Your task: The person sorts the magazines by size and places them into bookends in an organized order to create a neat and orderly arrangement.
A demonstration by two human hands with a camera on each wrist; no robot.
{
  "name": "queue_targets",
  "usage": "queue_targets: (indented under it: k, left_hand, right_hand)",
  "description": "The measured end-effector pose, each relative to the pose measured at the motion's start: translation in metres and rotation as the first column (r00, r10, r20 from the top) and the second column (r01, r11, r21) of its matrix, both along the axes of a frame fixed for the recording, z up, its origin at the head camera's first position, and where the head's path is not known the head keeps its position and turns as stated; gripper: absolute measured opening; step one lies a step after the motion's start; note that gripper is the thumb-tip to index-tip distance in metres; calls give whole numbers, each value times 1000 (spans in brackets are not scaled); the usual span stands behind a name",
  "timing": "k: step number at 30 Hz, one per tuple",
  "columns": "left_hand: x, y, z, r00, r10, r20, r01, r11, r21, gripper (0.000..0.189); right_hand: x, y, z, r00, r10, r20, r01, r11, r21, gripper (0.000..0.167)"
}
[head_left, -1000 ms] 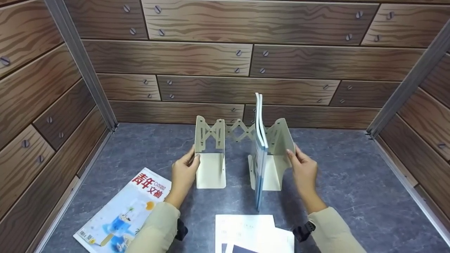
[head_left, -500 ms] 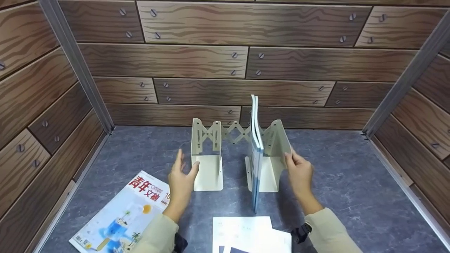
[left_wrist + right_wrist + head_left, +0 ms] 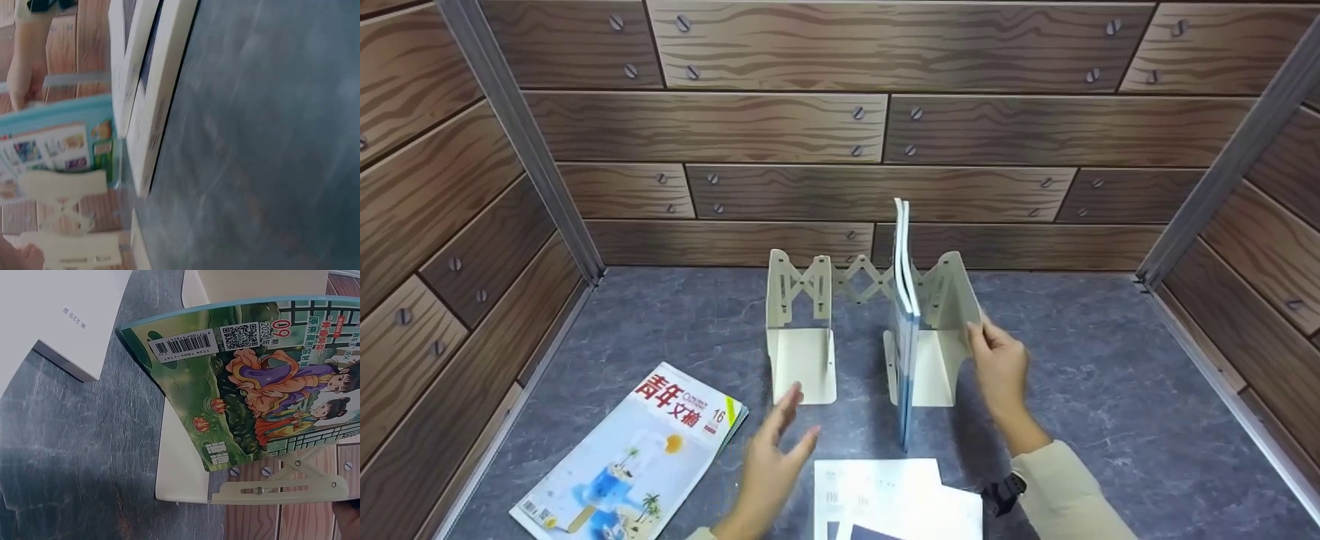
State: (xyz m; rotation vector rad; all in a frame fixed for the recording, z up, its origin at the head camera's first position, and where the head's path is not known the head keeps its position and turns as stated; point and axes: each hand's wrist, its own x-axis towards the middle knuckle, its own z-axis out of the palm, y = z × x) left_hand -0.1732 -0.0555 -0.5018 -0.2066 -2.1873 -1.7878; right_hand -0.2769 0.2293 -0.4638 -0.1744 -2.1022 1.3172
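Observation:
A cream expandable metal book stand point(image 3: 804, 367) with a crisscross linkage stands on the dark tabletop. Thin magazines point(image 3: 910, 337) stand upright inside its right part; in the right wrist view an illustrated magazine cover point(image 3: 247, 382) with a barcode faces the camera. My right hand point(image 3: 1003, 371) pinches the outer edge of the stand's right end panel. My left hand point(image 3: 772, 469) is off the stand, fingers extended, in front of its left part and beside the white books point(image 3: 877, 480). It holds nothing.
A magazine with red lettering point(image 3: 630, 457) lies flat at the left, with another edge showing beneath it. White books lie stacked at the front middle. Wood-patterned walls point(image 3: 840, 127) enclose the back and both sides.
My left hand has let go of the stand's left end panel and moved back toward the front, near the white books. My right hand keeps its grip on the right panel.

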Motion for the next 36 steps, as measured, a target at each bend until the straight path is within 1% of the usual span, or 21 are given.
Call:
queue_targets:
  k: [2,3,6,7,8,9,11,13,14,16,22,25,29,35,36]
  left_hand:
    - [7,3,-3,997,-73,31,73,997,4,57]
    - [10,4,-6,992,-109,68,108,994,15,56]
    - [17,8,-14,966,-214,144,211,977,37,57]
    - [18,9,-17,954,-242,176,239,970,38,58]
    - [19,10,-20,939,-268,216,264,963,48,59]
    - [20,11,-22,922,-288,257,283,957,57,61]
    - [21,14,-25,892,-323,316,314,946,78,63]
    - [21,16,-28,856,-346,385,330,938,108,65]
    - [20,17,-29,841,-353,411,334,935,118,65]
    - [19,18,-31,818,-362,447,341,931,129,65]
    - [14,21,-37,781,-371,503,346,927,147,67]
    - [12,21,-39,761,-384,523,355,921,160,69]
    - [8,21,-38,754,-400,521,378,913,154,68]
    - [4,20,-39,754,-419,507,403,903,148,62]
    - [4,20,-40,755,-424,500,410,901,144,61]
  right_hand:
    - [0,0,0,1000,9,-4,-10,1000,-10,27]
    - [0,0,0,1000,21,-7,-21,1000,-17,27]
    - [1,1,0,999,41,-15,-41,999,-32,28]
    - [1,1,1,999,44,-17,-44,998,-34,28]
    - [1,1,1,999,46,-17,-47,998,-37,28]
    - [1,1,1,999,49,-16,-49,998,-40,28]
    - [1,1,1,999,41,-14,-42,998,-39,28]
    - [0,1,1,999,40,-17,-41,998,-42,28]
    - [-1,1,1,999,39,-18,-40,998,-41,27]
    - [-1,1,0,999,37,-22,-38,999,-39,27]
    - [-1,1,-1,999,40,-34,-41,999,-34,27]
    - [0,1,0,999,38,-38,-39,999,-29,27]
    - [0,1,0,998,28,-48,-29,999,-33,26]
    - [1,0,0,998,35,-50,-36,999,-27,27]
    - [1,0,0,998,37,-49,-39,999,-24,27]
